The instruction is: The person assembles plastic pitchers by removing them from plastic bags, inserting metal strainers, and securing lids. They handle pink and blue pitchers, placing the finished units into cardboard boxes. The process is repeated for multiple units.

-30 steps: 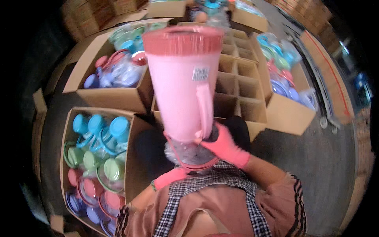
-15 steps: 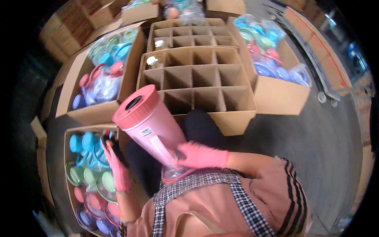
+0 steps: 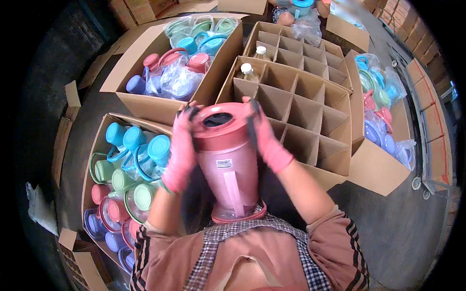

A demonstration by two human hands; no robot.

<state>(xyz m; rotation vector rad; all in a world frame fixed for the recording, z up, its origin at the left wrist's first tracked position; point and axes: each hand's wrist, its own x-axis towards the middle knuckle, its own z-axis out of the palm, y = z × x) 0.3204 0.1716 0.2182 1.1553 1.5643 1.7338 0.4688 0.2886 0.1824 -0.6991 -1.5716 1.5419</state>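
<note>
Pink plastic jug stands upright against the person's front, base near the checked apron, lid w/ dark opening facing up toward the cam. Left hand in pink glove lies flat along the jug's left side, fingers up at the lid rim. Right hand, also pink-gloved, presses the right side of the lid, dark fingertips over the rim. Both hands clamped on the jug from opp. sides, palms in.

Room is tight. Just behind the jug: divider box, cardboard grid of open cells, most vacant; a clear bottle w/ white cap sits in a far-left cell. Box's near-left corner is just beside the right hand. A 2nd divider box sits behind it.

To the person's left, a carton of jugs in blue, green, pink, purple; its inner edge is near the left forearm. Further up-left, a carton of bagged lids and jugs. Right side: an open carton w/ bagged coloured parts, then bare dark floor, the widest free space. Another person's hands at the top edge, partly cut off.
</note>
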